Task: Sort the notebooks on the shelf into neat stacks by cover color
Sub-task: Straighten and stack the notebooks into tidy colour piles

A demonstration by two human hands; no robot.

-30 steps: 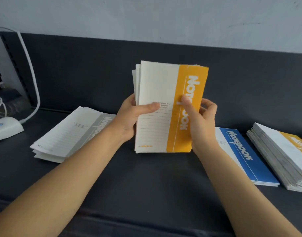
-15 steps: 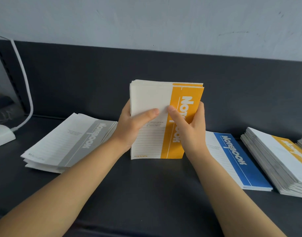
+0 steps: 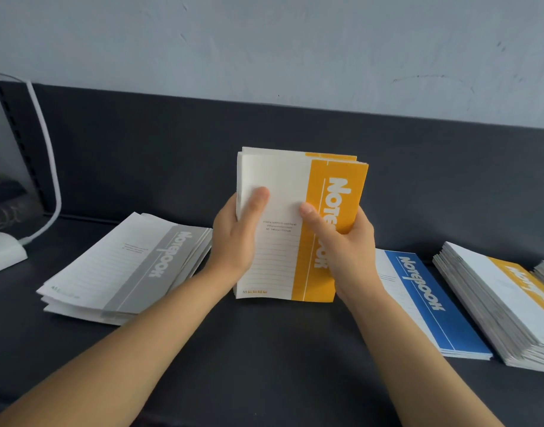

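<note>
Head view: both hands stand a bundle of orange notebooks (image 3: 287, 251) upright at mid-shelf.
Left hand (image 3: 237, 238) grips the open edge, thumb across the cover. Right hand (image 3: 351, 241) grips the spine side, thumb on the cover. The bottom edge seems to rest on the shelf (image 3: 264, 359), likely to tap the uneven tops flush. Grey stack (image 3: 126, 266) lies left. Blue notebook (image 3: 425, 303) lies just right, its near corner hidden behind the right wrist. Orange-topped stack (image 3: 495, 306) sits far right, cut off by the frame. Fingers behind the bundle are hidden, and I cannot tell the notebook count. White cable (image 3: 49, 167) is cut off at left.
</note>
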